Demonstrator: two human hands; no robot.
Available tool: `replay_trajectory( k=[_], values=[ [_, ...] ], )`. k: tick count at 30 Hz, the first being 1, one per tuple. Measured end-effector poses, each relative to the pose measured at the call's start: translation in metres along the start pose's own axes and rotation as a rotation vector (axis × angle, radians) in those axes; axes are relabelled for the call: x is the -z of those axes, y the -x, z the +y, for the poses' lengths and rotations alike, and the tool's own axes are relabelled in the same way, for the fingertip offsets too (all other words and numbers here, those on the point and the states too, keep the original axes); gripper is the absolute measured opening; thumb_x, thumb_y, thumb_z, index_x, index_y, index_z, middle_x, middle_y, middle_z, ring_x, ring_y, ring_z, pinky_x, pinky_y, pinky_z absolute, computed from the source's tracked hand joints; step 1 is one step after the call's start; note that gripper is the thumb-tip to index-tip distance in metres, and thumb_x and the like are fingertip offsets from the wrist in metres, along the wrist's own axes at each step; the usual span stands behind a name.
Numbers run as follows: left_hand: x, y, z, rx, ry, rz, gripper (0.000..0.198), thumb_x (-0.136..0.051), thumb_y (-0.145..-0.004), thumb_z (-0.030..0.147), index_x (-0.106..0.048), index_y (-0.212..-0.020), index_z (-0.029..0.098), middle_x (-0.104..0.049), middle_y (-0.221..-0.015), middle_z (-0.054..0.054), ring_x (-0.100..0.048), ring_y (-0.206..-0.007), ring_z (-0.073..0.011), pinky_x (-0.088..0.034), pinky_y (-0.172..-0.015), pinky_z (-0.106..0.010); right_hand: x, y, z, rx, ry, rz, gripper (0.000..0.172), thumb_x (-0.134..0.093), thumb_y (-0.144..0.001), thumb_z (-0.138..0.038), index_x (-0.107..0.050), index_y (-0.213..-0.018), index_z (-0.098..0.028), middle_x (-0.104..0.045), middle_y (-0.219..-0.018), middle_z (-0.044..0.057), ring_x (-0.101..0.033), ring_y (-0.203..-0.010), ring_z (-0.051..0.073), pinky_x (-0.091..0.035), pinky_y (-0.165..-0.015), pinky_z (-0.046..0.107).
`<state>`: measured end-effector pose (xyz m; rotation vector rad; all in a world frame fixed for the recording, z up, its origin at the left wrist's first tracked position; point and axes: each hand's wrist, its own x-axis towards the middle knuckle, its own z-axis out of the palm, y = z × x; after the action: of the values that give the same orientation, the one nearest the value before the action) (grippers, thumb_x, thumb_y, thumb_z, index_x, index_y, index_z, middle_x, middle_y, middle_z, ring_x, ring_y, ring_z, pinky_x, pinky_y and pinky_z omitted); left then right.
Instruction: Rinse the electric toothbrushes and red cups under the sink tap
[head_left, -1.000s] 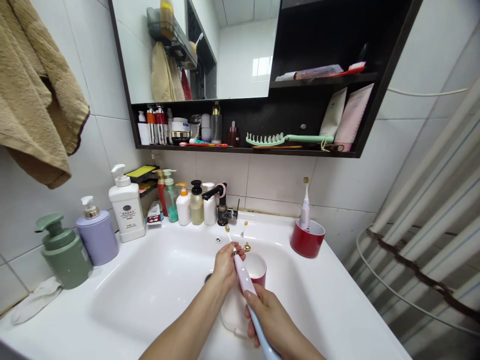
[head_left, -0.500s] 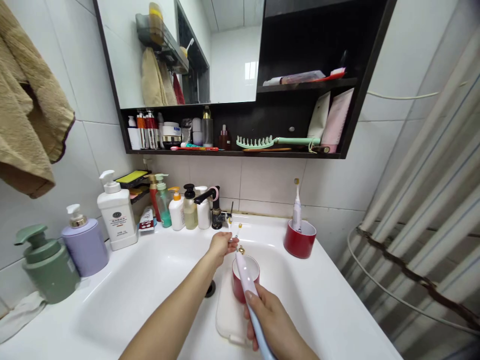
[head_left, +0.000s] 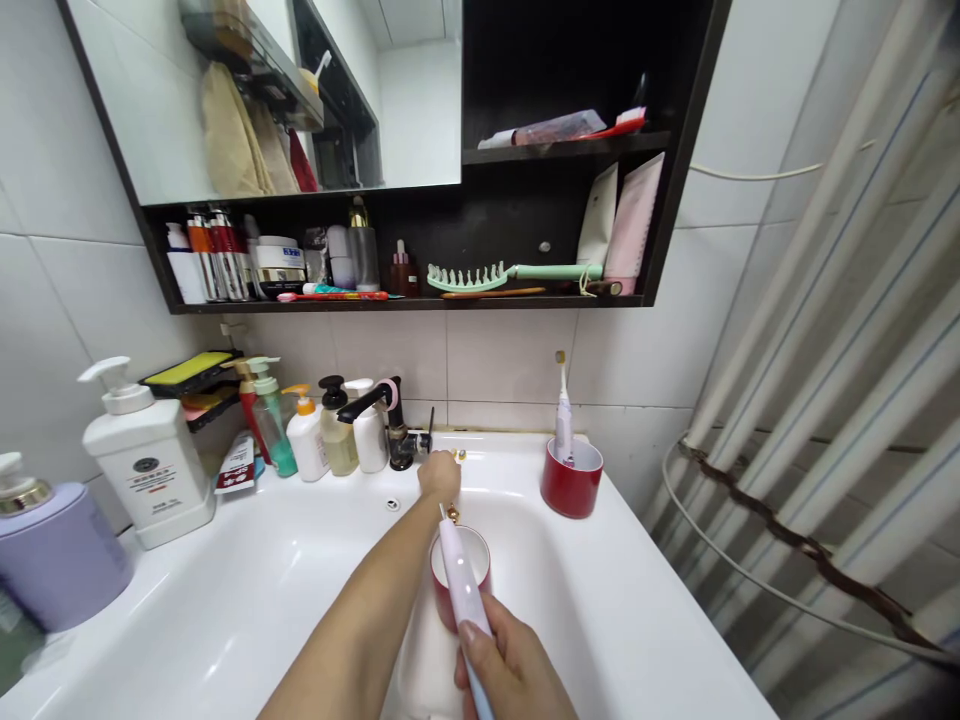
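Note:
My right hand [head_left: 511, 668] is wrapped round the lower part of a pink and blue electric toothbrush handle [head_left: 459, 575], held upright over a red cup [head_left: 481, 562] that stands in the white sink [head_left: 225, 600]. A small gold tip shows at the handle's top end. My left hand [head_left: 439, 477] reaches forward to the back of the basin, just right of the black faucet [head_left: 375, 400] and its lever. Its fingers are curled under, and what they hold is hidden.
A second red cup [head_left: 571, 492] with another electric toothbrush [head_left: 562, 420] stands on the rim at the right. Pump bottles [head_left: 146, 455] line the left and back rim. A dark shelf [head_left: 405, 300] with a green comb [head_left: 480, 277] hangs above. Striped curtain at right.
My left hand left the toothbrush's neck and moved forward towards the faucet. The right hand kept the handle over the red cup. The view swung to the right.

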<state>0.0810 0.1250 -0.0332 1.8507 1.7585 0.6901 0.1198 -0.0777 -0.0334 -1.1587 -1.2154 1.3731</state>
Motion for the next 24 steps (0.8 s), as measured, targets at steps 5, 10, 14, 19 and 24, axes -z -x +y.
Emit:
replay_trajectory(
  k=[5,10,14,19,24],
  values=[
    [0.007,0.010,-0.011,0.052,0.117,0.069,0.007,-0.048,-0.059,0.010,-0.053,-0.062,0.011,-0.050,-0.095,-0.018,-0.040,-0.097,-0.0264,-0.026,-0.079,-0.035,-0.001,0.002,-0.001,-0.023,-0.014,0.019,0.041,-0.034,-0.064,-0.050,-0.039,-0.082,-0.014,-0.043,-0.054,-0.004,-0.038,-0.029,0.003,-0.028,-0.029,0.016],
    [0.026,0.026,-0.016,0.190,0.384,0.044,0.009,-0.048,-0.057,0.006,-0.047,-0.051,0.013,-0.055,-0.080,-0.015,-0.045,-0.091,-0.0238,-0.034,-0.072,-0.031,-0.001,0.002,-0.001,-0.091,0.028,0.065,0.034,-0.035,-0.066,-0.043,-0.036,-0.089,-0.017,-0.041,-0.056,-0.005,-0.039,-0.030,0.003,-0.027,-0.027,0.015],
    [0.054,0.060,-0.024,0.250,0.706,-0.059,0.006,-0.044,-0.065,0.017,-0.047,-0.061,0.013,-0.057,-0.068,-0.008,-0.054,-0.071,-0.0155,-0.041,-0.059,-0.024,-0.004,0.005,-0.002,-0.135,0.088,0.039,0.029,-0.034,-0.068,-0.037,-0.037,-0.088,-0.017,-0.041,-0.057,-0.004,-0.040,-0.032,0.004,-0.027,-0.027,0.016],
    [0.076,0.110,-0.033,0.297,1.071,-0.154,0.008,-0.045,-0.066,0.020,-0.045,-0.062,0.013,-0.056,-0.064,-0.004,-0.055,-0.058,-0.0089,-0.042,-0.055,-0.018,-0.015,0.011,0.002,-0.135,0.145,-0.038,0.028,-0.033,-0.068,-0.035,-0.037,-0.089,-0.016,-0.043,-0.056,-0.004,-0.040,-0.030,0.004,-0.026,-0.026,0.016],
    [0.074,0.129,-0.035,0.427,1.458,-0.216,0.008,-0.051,-0.062,0.017,-0.043,-0.062,0.013,-0.056,-0.056,-0.003,-0.054,-0.048,-0.0086,-0.042,-0.049,-0.017,-0.021,0.013,0.006,-0.120,0.171,-0.050,0.027,-0.032,-0.069,-0.033,-0.038,-0.089,-0.015,-0.043,-0.056,-0.004,-0.040,-0.032,0.004,-0.028,-0.027,0.016]
  ],
)
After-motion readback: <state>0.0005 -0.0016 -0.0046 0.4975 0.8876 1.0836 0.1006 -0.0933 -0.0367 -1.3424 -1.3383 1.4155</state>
